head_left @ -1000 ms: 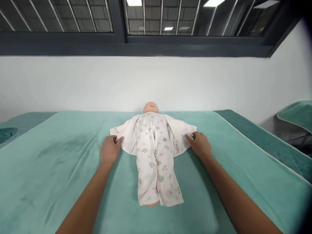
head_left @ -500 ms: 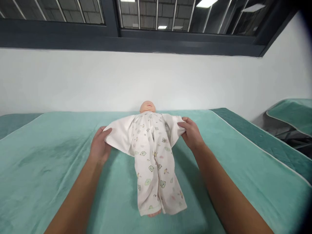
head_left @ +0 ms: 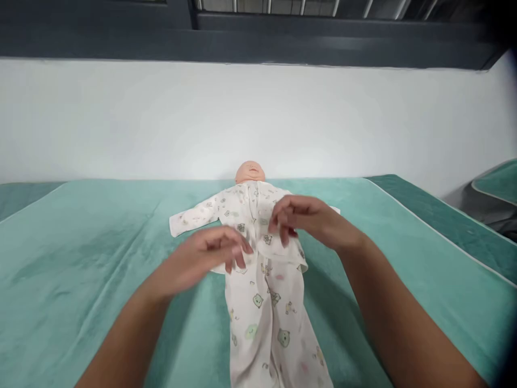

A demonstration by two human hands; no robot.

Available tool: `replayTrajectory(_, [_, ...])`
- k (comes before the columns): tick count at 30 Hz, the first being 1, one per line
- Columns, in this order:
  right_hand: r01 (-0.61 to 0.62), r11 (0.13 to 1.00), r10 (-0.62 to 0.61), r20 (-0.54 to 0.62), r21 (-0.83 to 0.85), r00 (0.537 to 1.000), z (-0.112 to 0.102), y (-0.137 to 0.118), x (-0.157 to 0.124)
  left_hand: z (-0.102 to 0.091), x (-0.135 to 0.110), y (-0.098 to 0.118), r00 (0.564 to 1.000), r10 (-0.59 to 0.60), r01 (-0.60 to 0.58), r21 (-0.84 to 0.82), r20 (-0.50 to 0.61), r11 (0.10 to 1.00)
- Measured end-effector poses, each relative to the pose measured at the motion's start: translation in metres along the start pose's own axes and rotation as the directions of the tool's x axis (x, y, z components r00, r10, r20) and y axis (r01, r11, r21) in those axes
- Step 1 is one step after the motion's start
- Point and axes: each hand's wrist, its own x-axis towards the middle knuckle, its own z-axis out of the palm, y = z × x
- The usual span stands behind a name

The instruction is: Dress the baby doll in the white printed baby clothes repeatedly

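Note:
A baby doll (head_left: 250,171) lies on its back, head toward the wall. It wears a white printed jacket (head_left: 232,206) and matching trousers (head_left: 262,323). My left hand (head_left: 210,253) hovers over the jacket's lower edge, its fingers loosely bent and apart, with nothing seen in them. Over the doll's chest is my right hand (head_left: 302,218), fingers also curved and apart, holding nothing visible. Below it, the jacket's hem lies loose across the belly. One sleeve (head_left: 194,218) stretches out to the left; my right hand mostly hides the other. The doll's feet are out of view.
A green padded cover (head_left: 100,258) lies under the doll, over a darker green surface (head_left: 428,210). Behind rises a white wall (head_left: 258,118) with a dark window frame (head_left: 283,43) above. Another green-covered surface (head_left: 501,180) stands at far right.
Both hands let go of the jacket's outspread side edges and moved inward over the doll's torso. The jacket front now lies across the body, and the left-side sleeve shows. The view has tilted down slightly.

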Motion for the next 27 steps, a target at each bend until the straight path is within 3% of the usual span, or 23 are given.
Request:
replayTrajectory(2, [-0.034,0.995,0.005,-0.292,-0.092,0.956,-0.008,0.01,0.027,-0.008,0.022,-0.004,0.967,0.043,-0.054,-0.04,-0.25,0.998])
replayTrajectory(4, [-0.153,0.967,0.018,-0.548,-0.202,0.836,-0.013,0.023,0.059,-0.012,0.055,-0.007,0.865,0.062,-0.077,-0.008,-0.498,0.997])
replayTrajectory(6, [-0.312,0.903,0.025,-0.689,-0.295,0.724,-0.014,0.035,0.091,-0.012,0.091,-0.011,0.757,0.053,-0.031,0.046,-0.651,0.998])
replayTrajectory(8, [-0.435,0.811,0.034,-0.71,-0.392,0.704,-0.013,0.045,0.115,-0.01,0.123,-0.014,0.721,0.049,0.028,0.1,-0.691,0.995])
replayTrajectory(10, [-0.483,0.733,0.045,-0.674,-0.48,0.737,-0.011,0.051,0.127,-0.008,0.144,-0.017,0.734,0.067,0.066,0.169,-0.676,0.983])
replayTrajectory(12, [-0.481,0.709,0.065,-0.631,-0.516,0.773,-0.011,0.054,0.128,-0.007,0.152,-0.019,0.757,0.098,0.084,0.244,-0.647,0.966])
replayTrajectory(15, [-0.456,0.749,0.095,-0.603,-0.481,0.792,-0.013,0.057,0.123,-0.013,0.148,-0.02,0.782,0.088,0.139,0.31,-0.617,0.941])
replayTrajectory(18, [-0.421,0.789,0.061,-0.625,-0.447,0.778,-0.014,0.06,0.121,-0.02,0.141,-0.021,0.805,0.007,0.199,0.282,-0.593,0.939])
replayTrajectory(22, [-0.357,0.836,0.014,-0.634,-0.416,0.773,-0.015,0.062,0.122,-0.024,0.14,-0.024,0.828,-0.023,0.131,0.154,-0.56,0.979])
replayTrajectory(27, [-0.345,0.894,0.137,-0.562,-0.284,0.816,-0.021,0.054,0.11,-0.028,0.136,-0.024,0.869,-0.055,0.1,0.067,-0.492,0.993])
